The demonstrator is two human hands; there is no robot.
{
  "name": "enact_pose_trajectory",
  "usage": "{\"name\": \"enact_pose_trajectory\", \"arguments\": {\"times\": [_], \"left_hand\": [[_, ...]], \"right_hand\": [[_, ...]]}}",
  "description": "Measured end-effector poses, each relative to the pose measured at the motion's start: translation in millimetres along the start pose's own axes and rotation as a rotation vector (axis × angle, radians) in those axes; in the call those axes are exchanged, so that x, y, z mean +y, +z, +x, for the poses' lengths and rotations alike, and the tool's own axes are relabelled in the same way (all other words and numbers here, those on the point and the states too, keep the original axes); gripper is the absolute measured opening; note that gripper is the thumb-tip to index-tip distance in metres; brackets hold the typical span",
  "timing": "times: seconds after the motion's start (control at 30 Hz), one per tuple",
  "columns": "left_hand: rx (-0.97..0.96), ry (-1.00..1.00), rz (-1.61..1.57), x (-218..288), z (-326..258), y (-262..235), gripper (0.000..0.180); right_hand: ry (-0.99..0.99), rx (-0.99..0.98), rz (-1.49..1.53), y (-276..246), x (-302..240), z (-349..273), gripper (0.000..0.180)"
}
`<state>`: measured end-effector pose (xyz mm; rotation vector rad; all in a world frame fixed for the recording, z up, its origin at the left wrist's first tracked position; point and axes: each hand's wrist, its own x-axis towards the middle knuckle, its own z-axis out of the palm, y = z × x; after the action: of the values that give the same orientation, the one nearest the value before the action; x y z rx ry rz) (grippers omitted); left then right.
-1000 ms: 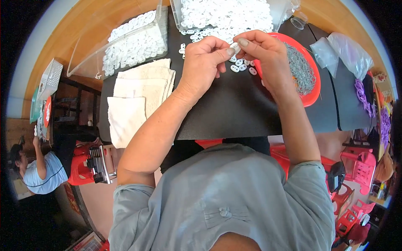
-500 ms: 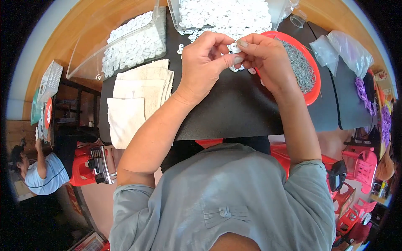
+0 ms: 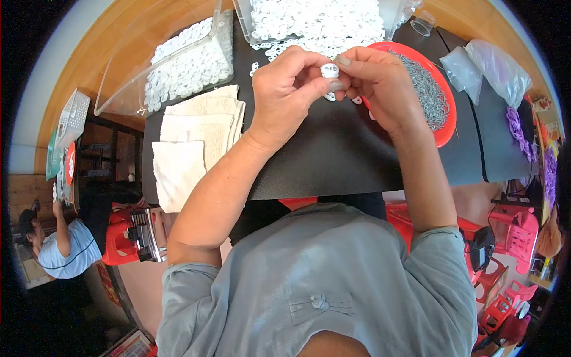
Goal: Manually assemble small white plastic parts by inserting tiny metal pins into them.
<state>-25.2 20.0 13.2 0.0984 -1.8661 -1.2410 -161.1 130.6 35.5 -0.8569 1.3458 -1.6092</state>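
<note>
Two bare hands meet over a dark table (image 3: 333, 163). Small white plastic pc (image 3: 330, 71) sits btwn the two sets of fingers, up off the table, w/ small dark openings facing the viewer.

L hand (image 3: 282, 89): thumb and index are closed on the pc, thumb at its lower edge, index along its upper L side; other fingers curl behind. R hand (image 3: 383, 86): thumb and index tips come up against the pc's R edge, thumb near its upper corner; can't tell if they're gripping it or only touching, as the tips overlap.

Just beyond the fingers: loose white pcs (image 3: 279, 50) spread on the table, in front of a clear bin (image 3: 242, 22) full of the same. A few more pcs lie just on the near side of the fingertips. Right of the R fingers, partly behind that hand: red bowl (image 3: 450, 104) w/ a heap of thin grey metal bits (image 3: 435, 101).

Well left of the L fingers: 2nd clear bin (image 3: 217, 21) of white pcs, and, nearer the body, stacked cream cloths (image 3: 178, 169). Far right of the R fingers: clear plastic bags (image 3: 498, 71) and purple cord (image 3: 519, 132). Way off left, a seated person (image 3: 70, 247) in a light blue top.
</note>
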Motion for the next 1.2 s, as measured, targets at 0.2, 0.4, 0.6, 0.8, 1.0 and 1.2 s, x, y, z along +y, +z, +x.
{"name": "enact_pose_trajectory", "arguments": {"times": [0.2, 0.4, 0.6, 0.8, 1.0, 1.2], "left_hand": [[-0.028, -0.018, -0.028, 6.1, -1.1, -1.3, 0.018], [-0.031, -0.066, -0.039, 10.8, -2.1, -2.7, 0.015], [-0.012, -0.077, -0.01, 8.4, -4.0, -3.6, 0.011], [0.05, -0.188, -0.004, 15.4, -1.0, -0.3, 0.012], [-0.01, -0.355, -0.069, 13.5, 0.6, -4.5, 0.022], [0.021, -0.26, -0.094, 8.1, -4.1, -0.7, 0.013]], "right_hand": [[0.016, -0.019, -0.045, 0.4, -7.5, -2.1, 0.016], [0.017, -0.047, -0.066, 0.1, -7.9, -3.8, 0.018], [0.026, -0.057, -0.05, 0.9, -7.1, -4.2, 0.019], [0.005, -0.094, -0.086, 0.6, -7.5, -3.6, 0.02], [-0.207, -0.014, -0.275, 16.0, -16.6, -8.0, 0.014], [-0.103, 0.041, -0.224, 12.8, -10.0, -7.1, 0.013]]}}
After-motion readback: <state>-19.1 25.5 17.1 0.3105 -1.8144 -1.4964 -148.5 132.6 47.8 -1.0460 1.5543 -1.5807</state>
